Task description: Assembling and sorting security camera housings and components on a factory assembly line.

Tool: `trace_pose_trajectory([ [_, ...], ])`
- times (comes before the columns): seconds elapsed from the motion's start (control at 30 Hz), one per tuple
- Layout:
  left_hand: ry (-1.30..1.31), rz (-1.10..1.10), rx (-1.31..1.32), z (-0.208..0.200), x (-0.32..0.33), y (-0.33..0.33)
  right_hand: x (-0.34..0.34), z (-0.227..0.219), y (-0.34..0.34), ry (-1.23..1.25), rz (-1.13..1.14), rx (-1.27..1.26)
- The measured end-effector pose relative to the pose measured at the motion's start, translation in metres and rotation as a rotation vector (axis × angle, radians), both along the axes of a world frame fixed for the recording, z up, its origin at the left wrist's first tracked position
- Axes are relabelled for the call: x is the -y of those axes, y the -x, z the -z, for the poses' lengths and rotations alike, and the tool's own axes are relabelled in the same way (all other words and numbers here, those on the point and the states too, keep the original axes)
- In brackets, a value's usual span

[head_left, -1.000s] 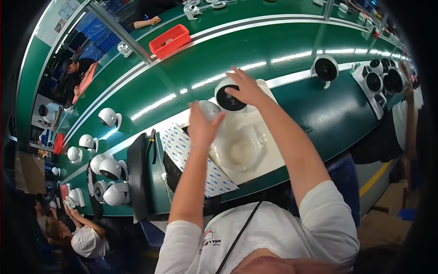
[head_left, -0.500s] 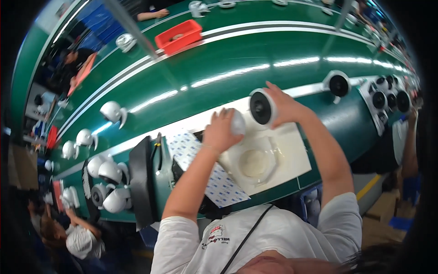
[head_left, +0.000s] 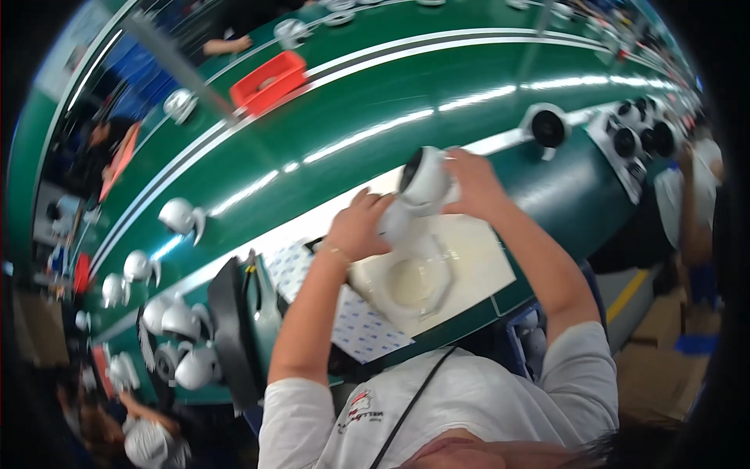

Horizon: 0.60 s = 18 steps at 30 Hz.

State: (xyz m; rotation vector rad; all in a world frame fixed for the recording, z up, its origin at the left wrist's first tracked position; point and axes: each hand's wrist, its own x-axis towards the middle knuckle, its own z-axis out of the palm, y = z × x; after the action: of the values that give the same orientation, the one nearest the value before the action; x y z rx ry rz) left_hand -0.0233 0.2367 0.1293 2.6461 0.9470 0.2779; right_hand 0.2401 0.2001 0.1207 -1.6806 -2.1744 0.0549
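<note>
A white security camera [head_left: 431,184] with a black round face is held up above the work mat. My right hand [head_left: 473,184] is closed around its right side, and the black face is turned to the far left. My left hand [head_left: 359,225] grips a white rounded part [head_left: 395,222] right beside the camera's lower end; whether the two are joined I cannot tell. Below both hands, a pale fixture with a round recess [head_left: 445,283] lies on the cream mat [head_left: 486,256]. The left forearm passes over a white sheet with blue marks [head_left: 367,322].
Several white camera units [head_left: 181,320] stand at the left, next to a black foam strip [head_left: 231,332] and yellow-and-black pliers [head_left: 251,280]. More units sit in a tray [head_left: 617,148] at the right. One camera [head_left: 544,127] stands by the green conveyor [head_left: 344,109]; a red bin [head_left: 269,81] is beyond.
My right hand has turned the camera so its black face points away to the left, and brought it against the white part in my left hand. The whole view has shifted slightly.
</note>
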Motion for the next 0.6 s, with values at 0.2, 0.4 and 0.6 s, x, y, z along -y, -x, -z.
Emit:
trace_pose_trajectory([
  [0.2, -0.127, -0.115, -0.249, -0.005, 0.007, -0.008, -0.042, 0.007, -0.006, 0.321, -0.215, -0.024],
  [0.4, -0.151, -0.112, -0.137, -0.004, 0.013, -0.01, -0.025, 0.019, 0.004, 0.159, -0.073, -0.275],
  [0.6, -0.227, -0.043, -0.041, -0.02, 0.013, -0.021, 0.077, 0.01, -0.016, -0.017, 0.291, -0.881],
])
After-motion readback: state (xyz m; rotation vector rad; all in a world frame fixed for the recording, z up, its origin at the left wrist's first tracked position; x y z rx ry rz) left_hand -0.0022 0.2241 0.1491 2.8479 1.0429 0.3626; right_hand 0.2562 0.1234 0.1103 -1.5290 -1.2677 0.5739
